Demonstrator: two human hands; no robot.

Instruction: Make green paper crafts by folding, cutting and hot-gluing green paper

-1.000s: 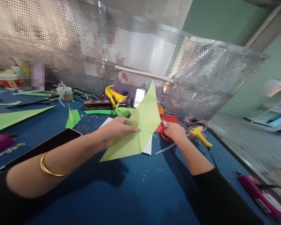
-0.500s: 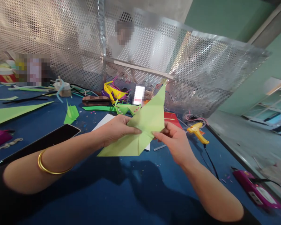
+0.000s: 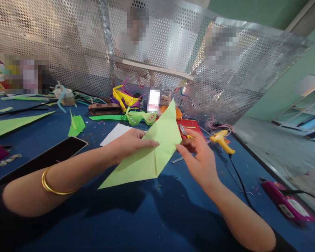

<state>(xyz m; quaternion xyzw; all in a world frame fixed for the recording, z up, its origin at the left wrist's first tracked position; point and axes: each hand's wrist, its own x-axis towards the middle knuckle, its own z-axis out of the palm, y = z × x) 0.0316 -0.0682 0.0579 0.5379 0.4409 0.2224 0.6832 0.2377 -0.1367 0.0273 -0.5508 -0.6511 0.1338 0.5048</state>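
Note:
Above the blue table, a creased sheet of light green paper (image 3: 153, 154) is held up, with one pointed corner at the top and another at the lower left. My left hand (image 3: 135, 143) pinches its left side, thumb on the near face and fingers mostly hidden behind. At the right edge, my right hand (image 3: 195, 150) has its thumb tip on the paper, with the other fingers curled beside and behind it. A short crease runs down the lower middle of the sheet. Just beyond the right fingers shows a metal-tipped tool (image 3: 182, 129).
A yellow glue gun (image 3: 222, 140) with a black cord lies to the right, near a magenta power box (image 3: 287, 203). A dark phone-like slab (image 3: 42, 161) lies left. Cut green pieces (image 3: 77, 125) and paper masks (image 3: 136, 117) are farther back, before a perforated metal screen (image 3: 81, 45).
The paper has flattened out and its top point has dropped lower. My right hand has shifted slightly right, to the paper's edge. The metal-tipped tool has come into view.

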